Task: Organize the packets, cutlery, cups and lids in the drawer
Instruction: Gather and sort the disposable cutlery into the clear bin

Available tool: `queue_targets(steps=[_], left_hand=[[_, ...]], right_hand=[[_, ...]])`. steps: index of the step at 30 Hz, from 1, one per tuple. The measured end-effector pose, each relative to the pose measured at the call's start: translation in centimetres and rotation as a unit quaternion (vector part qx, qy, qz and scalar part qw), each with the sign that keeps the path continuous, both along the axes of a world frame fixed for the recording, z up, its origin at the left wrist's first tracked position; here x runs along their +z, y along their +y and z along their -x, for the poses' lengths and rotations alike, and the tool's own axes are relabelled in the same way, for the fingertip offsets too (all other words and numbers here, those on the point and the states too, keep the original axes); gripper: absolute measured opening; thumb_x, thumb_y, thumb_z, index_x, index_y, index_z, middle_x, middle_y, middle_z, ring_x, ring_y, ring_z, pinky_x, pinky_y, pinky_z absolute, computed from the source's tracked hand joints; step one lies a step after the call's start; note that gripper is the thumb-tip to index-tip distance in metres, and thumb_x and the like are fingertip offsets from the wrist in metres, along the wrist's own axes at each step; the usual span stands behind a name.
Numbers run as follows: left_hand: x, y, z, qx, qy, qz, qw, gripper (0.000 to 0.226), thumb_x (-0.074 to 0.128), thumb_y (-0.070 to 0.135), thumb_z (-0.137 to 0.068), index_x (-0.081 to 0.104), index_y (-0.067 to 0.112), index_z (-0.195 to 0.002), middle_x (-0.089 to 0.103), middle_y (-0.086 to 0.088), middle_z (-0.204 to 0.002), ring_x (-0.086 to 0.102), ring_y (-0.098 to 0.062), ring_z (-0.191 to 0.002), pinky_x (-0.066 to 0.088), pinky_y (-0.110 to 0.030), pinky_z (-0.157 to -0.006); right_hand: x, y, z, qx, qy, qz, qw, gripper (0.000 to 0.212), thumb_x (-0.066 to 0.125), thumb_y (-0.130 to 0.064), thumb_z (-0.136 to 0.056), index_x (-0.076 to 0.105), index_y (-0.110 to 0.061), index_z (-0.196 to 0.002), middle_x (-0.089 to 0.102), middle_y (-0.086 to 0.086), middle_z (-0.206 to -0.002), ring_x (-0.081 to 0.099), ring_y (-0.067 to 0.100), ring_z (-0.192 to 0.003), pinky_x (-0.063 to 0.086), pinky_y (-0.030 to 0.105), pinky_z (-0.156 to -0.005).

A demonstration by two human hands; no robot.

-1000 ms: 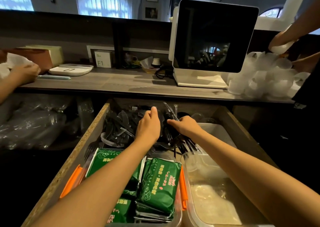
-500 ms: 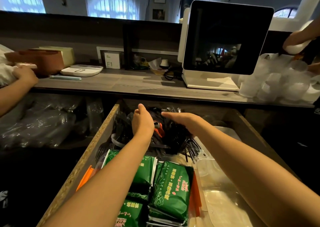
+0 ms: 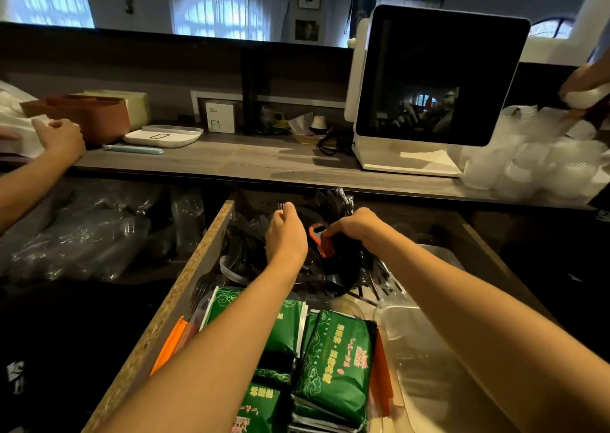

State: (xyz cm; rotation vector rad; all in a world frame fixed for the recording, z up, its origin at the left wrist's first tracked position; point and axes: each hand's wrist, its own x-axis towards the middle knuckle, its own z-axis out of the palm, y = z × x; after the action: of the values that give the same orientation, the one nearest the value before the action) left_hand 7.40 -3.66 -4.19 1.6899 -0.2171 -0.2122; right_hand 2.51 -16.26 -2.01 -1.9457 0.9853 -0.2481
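Note:
The open wooden drawer [image 3: 185, 287] holds a heap of black plastic cutlery [image 3: 336, 267] at its back. Green packets [image 3: 336, 363] fill a clear box with orange clips at the front. An empty clear container [image 3: 425, 360] sits to their right. My left hand [image 3: 286, 234] is curled over the cutlery heap and grips some of it. My right hand [image 3: 358, 229] grips black cutlery beside a small red tool [image 3: 321, 239] that lies between my hands. What the fingers hold underneath is hidden.
Above the drawer, a grey counter [image 3: 251, 161] carries a white screen terminal [image 3: 435, 82], a white tray [image 3: 163, 135] and a pile of clear cups [image 3: 541, 165]. Other people's hands work at the far left [image 3: 61, 138] and far right [image 3: 584, 89]. Clear plastic bags [image 3: 79, 234] lie left of the drawer.
Both my hands have closed onto the cutlery heap, and the red tool has come into view between them. The view has shifted slightly left.

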Motion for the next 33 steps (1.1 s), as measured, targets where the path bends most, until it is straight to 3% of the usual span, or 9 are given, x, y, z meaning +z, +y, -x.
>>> queue_targets(steps=[4, 8, 9, 11, 14, 18, 22, 29, 33], left_hand=[[0.0, 0.1, 0.2, -0.007, -0.010, -0.005, 1.000, 0.047, 0.026, 0.041, -0.107, 0.058, 0.012, -0.124, 0.061, -0.012, -0.130, 0.055, -0.030, -0.114, 0.039, -0.039, -0.093], [0.0, 0.2, 0.3, -0.015, -0.026, -0.026, 0.999, 0.046, 0.026, 0.039, -0.107, 0.058, 0.010, -0.123, 0.060, -0.014, -0.129, 0.053, -0.028, -0.106, 0.037, -0.036, -0.087], [0.1, 0.2, 0.4, -0.019, -0.032, -0.036, 0.999, 0.046, 0.026, 0.038, -0.107, 0.059, 0.009, -0.123, 0.059, -0.015, -0.130, 0.052, -0.029, -0.107, 0.035, -0.035, -0.086], [0.3, 0.1, 0.6, -0.033, -0.045, -0.056, 0.997, 0.048, 0.025, 0.036, -0.108, 0.060, 0.007, -0.125, 0.058, -0.016, -0.132, 0.052, -0.031, -0.116, 0.033, -0.034, -0.085], [0.1, 0.2, 0.9, -0.046, -0.079, -0.096, 0.991, 0.054, 0.024, 0.039, -0.108, 0.064, 0.006, -0.121, 0.061, -0.016, -0.127, 0.055, -0.031, -0.114, 0.037, -0.035, -0.085], [-0.2, 0.0, 1.2, -0.057, -0.150, -0.116, 0.980, 0.058, 0.026, 0.040, -0.107, 0.070, 0.003, -0.115, 0.066, -0.016, -0.119, 0.057, -0.031, -0.112, 0.045, -0.042, -0.097], [-0.1, -0.3, 1.8, -0.094, -0.197, -0.141, 0.966, 0.057, 0.030, 0.039, -0.106, 0.072, 0.003, -0.098, 0.068, -0.017, -0.105, 0.060, -0.033, -0.104, 0.047, -0.044, -0.094], [-0.2, -0.3, 2.8, -0.160, -0.167, -0.152, 0.961, 0.063, 0.025, 0.046, -0.107, 0.073, 0.005, -0.108, 0.067, -0.019, -0.118, 0.057, -0.034, -0.115, 0.042, -0.040, -0.096], [-0.2, -0.3, 3.3, -0.169, -0.111, -0.151, 0.968, 0.068, 0.021, 0.052, -0.106, 0.062, 0.003, -0.130, 0.057, -0.019, -0.139, 0.048, -0.033, -0.132, 0.035, -0.040, -0.106]], right_hand=[[1.5, -0.5, 0.6, 0.015, 0.010, -0.028, 0.999, 0.031, 0.081, -0.019, -0.074, 0.061, -0.004, -0.092, 0.065, 0.013, -0.086, 0.066, 0.024, -0.074, 0.054, 0.031, -0.059], [2.0, -1.2, 1.6, 0.030, 0.005, -0.095, 0.995, 0.033, 0.075, -0.015, -0.079, 0.062, 0.001, -0.105, 0.068, 0.022, -0.102, 0.070, 0.035, -0.092, 0.057, 0.047, -0.086], [2.0, -1.3, 1.8, 0.033, 0.001, -0.112, 0.993, 0.034, 0.074, -0.014, -0.080, 0.061, 0.002, -0.107, 0.069, 0.023, -0.101, 0.071, 0.035, -0.088, 0.058, 0.047, -0.084], [2.1, -1.5, 2.2, 0.036, -0.007, -0.150, 0.988, 0.034, 0.071, -0.012, -0.082, 0.059, 0.002, -0.110, 0.069, 0.021, -0.089, 0.069, 0.029, -0.068, 0.061, 0.040, -0.067], [1.7, -1.8, 3.0, 0.031, -0.009, -0.182, 0.983, 0.035, 0.067, -0.011, -0.083, 0.058, 0.004, -0.114, 0.067, 0.018, -0.077, 0.065, 0.025, -0.051, 0.054, 0.031, -0.046], [1.0, -2.6, 4.7, -0.006, -0.068, -0.179, 0.981, 0.035, 0.069, -0.007, -0.080, 0.061, 0.007, -0.111, 0.066, 0.021, -0.081, 0.065, 0.025, -0.050, 0.052, 0.028, -0.044], [0.4, -2.7, 6.4, -0.006, -0.100, -0.209, 0.973, 0.028, 0.067, -0.008, -0.082, 0.061, 0.007, -0.105, 0.066, 0.018, -0.077, 0.064, 0.023, -0.051, 0.052, 0.026, -0.044], [-0.8, -1.6, 7.2, 0.050, -0.124, -0.336, 0.932, 0.018, 0.053, -0.012, -0.089, 0.061, 0.003, -0.095, 0.066, 0.013, -0.068, 0.063, 0.020, -0.051, 0.054, 0.026, -0.049], [-1.8, -1.0, 6.7, 0.045, -0.128, -0.350, 0.927, 0.019, 0.054, -0.018, -0.091, 0.065, -0.002, -0.088, 0.065, 0.010, -0.067, 0.062, 0.019, -0.052, 0.053, 0.026, -0.051]])
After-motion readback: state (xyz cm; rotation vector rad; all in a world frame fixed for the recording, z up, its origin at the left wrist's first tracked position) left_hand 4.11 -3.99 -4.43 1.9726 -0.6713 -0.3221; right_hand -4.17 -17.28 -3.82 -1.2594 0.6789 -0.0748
